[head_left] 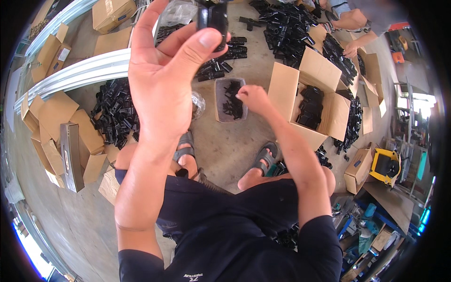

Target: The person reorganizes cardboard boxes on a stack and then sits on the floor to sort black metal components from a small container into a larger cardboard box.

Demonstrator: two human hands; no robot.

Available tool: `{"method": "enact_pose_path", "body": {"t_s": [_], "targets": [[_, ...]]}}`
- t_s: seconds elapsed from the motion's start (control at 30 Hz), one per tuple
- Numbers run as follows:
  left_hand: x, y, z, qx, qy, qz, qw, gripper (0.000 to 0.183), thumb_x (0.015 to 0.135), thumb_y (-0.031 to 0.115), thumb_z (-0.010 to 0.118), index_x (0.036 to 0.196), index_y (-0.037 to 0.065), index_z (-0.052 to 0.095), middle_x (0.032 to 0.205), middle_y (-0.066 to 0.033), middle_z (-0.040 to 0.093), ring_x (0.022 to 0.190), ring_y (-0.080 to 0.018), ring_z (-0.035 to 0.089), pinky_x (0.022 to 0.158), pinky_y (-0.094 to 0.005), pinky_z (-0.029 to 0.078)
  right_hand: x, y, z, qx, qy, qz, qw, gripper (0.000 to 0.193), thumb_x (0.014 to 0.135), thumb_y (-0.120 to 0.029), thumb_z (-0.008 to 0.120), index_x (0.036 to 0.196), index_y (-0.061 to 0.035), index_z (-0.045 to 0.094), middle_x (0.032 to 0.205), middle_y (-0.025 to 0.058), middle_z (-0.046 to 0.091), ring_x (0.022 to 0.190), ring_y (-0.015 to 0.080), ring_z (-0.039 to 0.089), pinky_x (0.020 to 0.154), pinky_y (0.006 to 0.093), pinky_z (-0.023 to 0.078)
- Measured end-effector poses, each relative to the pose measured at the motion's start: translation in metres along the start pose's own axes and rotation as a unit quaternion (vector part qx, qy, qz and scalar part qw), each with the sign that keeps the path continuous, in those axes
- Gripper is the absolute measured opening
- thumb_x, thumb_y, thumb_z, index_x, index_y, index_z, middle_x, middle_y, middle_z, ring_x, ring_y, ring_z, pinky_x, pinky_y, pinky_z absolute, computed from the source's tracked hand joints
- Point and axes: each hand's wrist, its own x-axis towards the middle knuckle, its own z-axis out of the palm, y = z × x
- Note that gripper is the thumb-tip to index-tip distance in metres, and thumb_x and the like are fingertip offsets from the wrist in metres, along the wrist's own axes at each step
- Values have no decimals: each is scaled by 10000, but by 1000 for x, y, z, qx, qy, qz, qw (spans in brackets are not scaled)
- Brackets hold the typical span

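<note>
The left hand (162,75) has its grip pinched round a black pipe piece (215,21) at twelve o'clock. The right hand (256,99) curls at three o'clock of the tub (219,104); I cannot tell if it holds anything.

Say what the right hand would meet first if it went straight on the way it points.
Probably the small black parts in the grey tub: the right hand points left, at the tub's right side. Depth is unclear, so it might meet the rim or pass above.
</note>
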Motion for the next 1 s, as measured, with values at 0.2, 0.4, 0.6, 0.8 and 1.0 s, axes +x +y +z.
{"method": "enact_pose_path", "body": {"t_s": [0.2, 0.4, 0.6, 0.8, 1.0], "targets": [[6, -5, 3, 95, 30, -7, 995, 740, 957, -19, 725, 1558, -40, 293, 1147, -243, 734, 1018, -252, 739, 930, -355, 602, 17, 28, 127, -187, -98, -21, 977, 209, 906, -138, 618, 1085, -52, 682, 1117, 189, 687, 1021, 364, 707, 848, 472, 600], [15, -11, 5, 175, 8, -1, 985, 904, 874, -36, 812, 1596, -23, 269, 1293, -245, 670, 1040, -211, 725, 888, -293, 605, 24, 47, 187, -221, -35, -27, 974, 245, 918, -120, 546, 1097, -43, 696, 1167, 188, 678, 1035, 334, 704, 837, 436, 611], [6, -19, 4, 303, -92, 103, 943, 942, 841, -35, 826, 1597, -64, 264, 1540, -219, 516, 1074, -242, 744, 894, -315, 617, 10, 50, 216, -217, -8, -10, 976, 268, 945, -138, 522, 1070, -33, 734, 1143, 189, 707, 1049, 335, 710, 859, 447, 601], [-6, -21, 30, 380, -119, 118, 910, 974, 820, 25, 860, 1605, -47, 288, 1100, -176, 775, 986, -220, 751, 905, -328, 575, 6, 88, 248, -152, -2, 78, 985, 314, 972, -157, 498, 1044, -22, 773, 1120, 190, 736, 1062, 337, 717, 880, 458, 591], [-36, 9, 39, 390, -153, 122, 900, 975, 842, 50, 856, 1616, -27, 267, 1078, -158, 782, 986, -195, 747, 898, -327, 589, 27, 22, 205, -111, -30, 138, 984, 337, 1004, -169, 496, 1121, -59, 791, 1137, 147, 751, 1090, 316, 721, 930, 430, 586]]}}
